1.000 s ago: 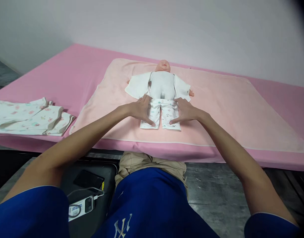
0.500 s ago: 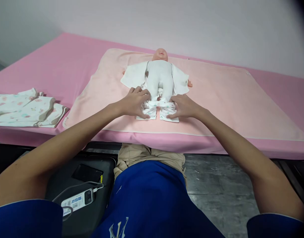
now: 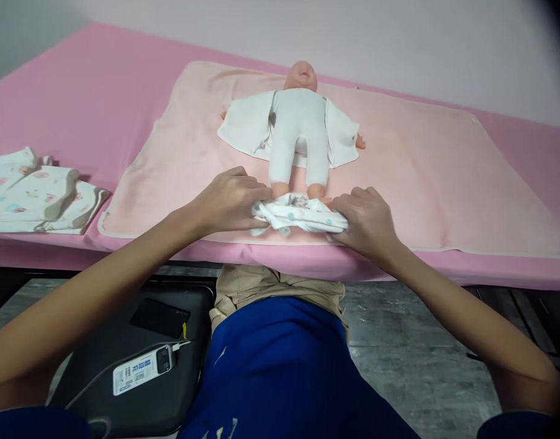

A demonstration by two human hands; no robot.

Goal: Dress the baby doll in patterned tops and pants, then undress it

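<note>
Small patterned baby pants (image 3: 302, 217), white and bunched up, stretch between my two hands at the feet of a baby doll (image 3: 300, 125). The doll lies on its back, its white body showing, with an opened white top (image 3: 250, 125) spread under it and over its arms. My left hand (image 3: 236, 201) is closed on one side of the pants' bunched cloth. On the other side my right hand (image 3: 366, 219) grips it too. The doll's feet are at the cloth's upper edge; whether they are inside it I cannot tell.
A peach blanket (image 3: 421, 183) lies under the doll on the pink bed (image 3: 119, 79). Folded patterned clothes (image 3: 46, 195) rest at the left edge. Below, a black seat (image 3: 170, 390) holds a phone (image 3: 158, 317) and a white power bank (image 3: 140, 369) with a cable.
The pants have come down off the doll's lower legs to its feet and are bunched up. My hands have closed on the cloth and moved apart, nearer to me.
</note>
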